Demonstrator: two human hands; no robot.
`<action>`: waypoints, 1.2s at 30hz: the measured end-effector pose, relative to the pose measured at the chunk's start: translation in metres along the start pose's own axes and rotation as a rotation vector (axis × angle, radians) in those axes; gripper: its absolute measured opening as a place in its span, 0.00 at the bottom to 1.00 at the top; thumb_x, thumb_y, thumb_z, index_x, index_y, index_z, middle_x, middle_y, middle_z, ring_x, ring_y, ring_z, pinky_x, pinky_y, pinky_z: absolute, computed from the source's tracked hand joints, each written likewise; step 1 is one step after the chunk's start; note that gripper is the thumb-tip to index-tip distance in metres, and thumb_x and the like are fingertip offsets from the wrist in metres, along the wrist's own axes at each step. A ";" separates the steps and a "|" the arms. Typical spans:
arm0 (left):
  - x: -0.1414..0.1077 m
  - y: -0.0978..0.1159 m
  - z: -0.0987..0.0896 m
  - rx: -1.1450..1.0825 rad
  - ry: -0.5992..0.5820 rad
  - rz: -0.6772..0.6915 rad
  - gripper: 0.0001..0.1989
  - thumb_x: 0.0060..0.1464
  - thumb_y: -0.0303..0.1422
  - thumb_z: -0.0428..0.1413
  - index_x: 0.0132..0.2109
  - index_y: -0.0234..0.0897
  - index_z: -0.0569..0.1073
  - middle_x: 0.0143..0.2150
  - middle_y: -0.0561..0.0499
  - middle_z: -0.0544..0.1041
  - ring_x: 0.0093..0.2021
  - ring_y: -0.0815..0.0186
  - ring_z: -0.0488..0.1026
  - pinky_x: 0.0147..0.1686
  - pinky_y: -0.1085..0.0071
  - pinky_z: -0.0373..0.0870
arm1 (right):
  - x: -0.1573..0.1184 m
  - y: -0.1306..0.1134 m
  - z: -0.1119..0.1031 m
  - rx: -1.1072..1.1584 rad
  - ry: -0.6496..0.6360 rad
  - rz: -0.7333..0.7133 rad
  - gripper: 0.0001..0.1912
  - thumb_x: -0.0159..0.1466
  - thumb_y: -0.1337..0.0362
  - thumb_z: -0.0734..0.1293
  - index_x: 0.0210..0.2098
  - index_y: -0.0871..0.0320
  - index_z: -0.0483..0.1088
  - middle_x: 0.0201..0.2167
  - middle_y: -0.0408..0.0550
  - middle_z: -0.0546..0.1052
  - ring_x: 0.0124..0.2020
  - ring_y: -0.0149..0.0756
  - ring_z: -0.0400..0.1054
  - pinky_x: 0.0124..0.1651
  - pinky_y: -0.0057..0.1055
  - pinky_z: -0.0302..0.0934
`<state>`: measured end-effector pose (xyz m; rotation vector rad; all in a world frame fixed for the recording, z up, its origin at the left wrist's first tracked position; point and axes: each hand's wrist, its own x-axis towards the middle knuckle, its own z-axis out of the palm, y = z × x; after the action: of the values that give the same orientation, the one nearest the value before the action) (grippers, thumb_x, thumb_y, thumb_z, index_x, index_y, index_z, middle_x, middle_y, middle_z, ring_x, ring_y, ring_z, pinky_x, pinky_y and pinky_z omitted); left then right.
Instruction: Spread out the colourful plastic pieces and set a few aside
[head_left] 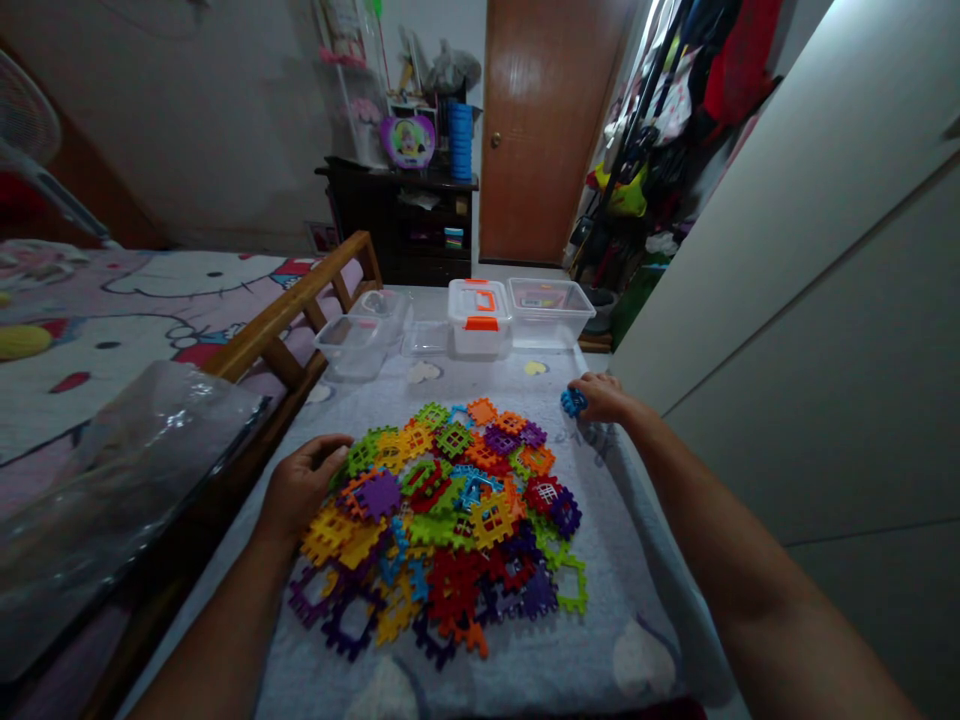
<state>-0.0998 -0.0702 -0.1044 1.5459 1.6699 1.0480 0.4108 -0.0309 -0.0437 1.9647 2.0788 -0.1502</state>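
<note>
A heap of colourful plastic interlocking tiles [442, 560], with toothed edges and some with window-like cutouts, lies spread on the cloth. My left hand [304, 485] rests at the heap's left edge beside the green and yellow tiles, thumb and fingers slightly apart, with no tile visibly gripped. At the cloth's right side, away from the heap, my right hand [600, 398] is closed on blue interlocking tiles [574, 402]. How many blue tiles it holds cannot be made out.
Beyond the heap stand a lidded clear box with orange latches [480, 325], an open clear bin [551, 315] and further clear containers [352, 345]. A wooden bed rail [289, 300] with a plastic bag [142, 460] borders the left; a white cabinet [810, 300] borders the right.
</note>
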 end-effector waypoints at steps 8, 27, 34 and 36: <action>0.001 -0.002 0.000 0.004 -0.006 0.008 0.22 0.47 0.49 0.58 0.42 0.37 0.79 0.44 0.46 0.82 0.48 0.54 0.78 0.55 0.61 0.71 | -0.001 -0.001 0.002 0.015 -0.029 0.035 0.39 0.54 0.64 0.72 0.64 0.52 0.62 0.61 0.58 0.67 0.59 0.56 0.62 0.58 0.47 0.56; 0.001 -0.003 0.000 0.006 0.004 0.022 0.21 0.49 0.48 0.58 0.42 0.38 0.79 0.44 0.46 0.82 0.48 0.54 0.78 0.55 0.60 0.71 | 0.011 -0.010 -0.001 0.012 -0.077 0.008 0.31 0.53 0.65 0.72 0.57 0.54 0.68 0.58 0.58 0.69 0.57 0.53 0.64 0.55 0.43 0.60; 0.000 0.000 0.000 -0.002 -0.001 0.032 0.21 0.49 0.48 0.58 0.42 0.37 0.79 0.43 0.46 0.82 0.47 0.55 0.78 0.54 0.61 0.72 | -0.007 -0.016 -0.015 0.065 0.016 0.015 0.41 0.56 0.66 0.71 0.67 0.55 0.58 0.65 0.61 0.63 0.63 0.57 0.59 0.61 0.49 0.56; 0.000 0.002 0.001 -0.015 0.010 0.031 0.21 0.48 0.48 0.58 0.41 0.37 0.79 0.43 0.45 0.82 0.47 0.54 0.78 0.53 0.61 0.72 | -0.014 -0.029 -0.018 0.167 0.094 -0.049 0.39 0.58 0.65 0.70 0.67 0.56 0.58 0.64 0.60 0.64 0.63 0.54 0.60 0.62 0.46 0.56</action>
<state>-0.0983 -0.0702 -0.1034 1.5646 1.6459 1.0830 0.3806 -0.0418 -0.0259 2.0528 2.2418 -0.2536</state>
